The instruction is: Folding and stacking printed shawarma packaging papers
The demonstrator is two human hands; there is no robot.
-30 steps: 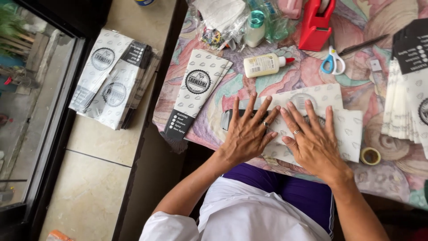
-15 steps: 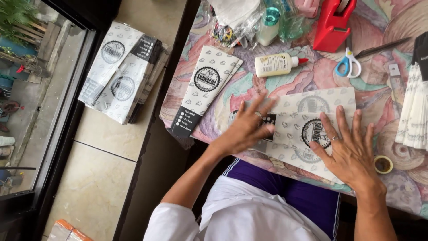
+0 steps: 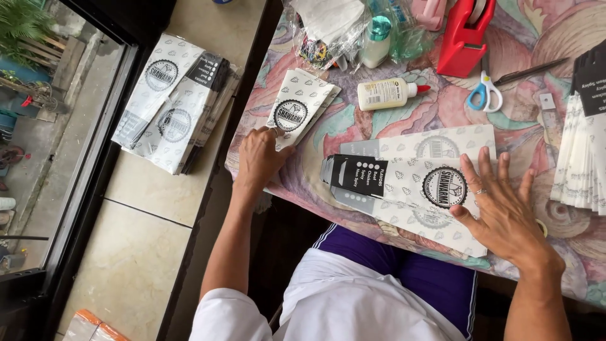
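White paper bags (image 3: pixel 416 186) with black printed panels are found lying flat on the patterned tabletop (image 3: pixel 328 136), several overlapping so that the lower sheets are largely covered by the top one. The right hand (image 3: pixel 505 211) is laid palm-down on the near right part of this bag, its fingers (image 3: pixel 486 170) spread and pressing flat; nothing is pinched. The bag's right edge is hidden beneath that hand. The left hand (image 3: pixel 259 158) is extended to the tabletop's left edge, wrist straight, fingers loosely together and resting on the lower end of a separate folded bag (image 3: pixel 297 107); whether that bag is pinched or merely touched cannot be told, since the fingertips are seen only from behind. A further stack of bags (image 3: pixel 584 139) is cut off by the right border. More bags (image 3: pixel 173 104) are piled on the tiled ledge beyond the tabletop, well apart from both hands. A glue bottle (image 3: pixel 385 93), scissors (image 3: pixel 485 93) and a red tape dispenser (image 3: pixel 464 38) are noted beyond the flat bags, the dispenser cut off at the top border. Contents of the clear plastic wrap (image 3: pixel 334 35) are hard to make out.
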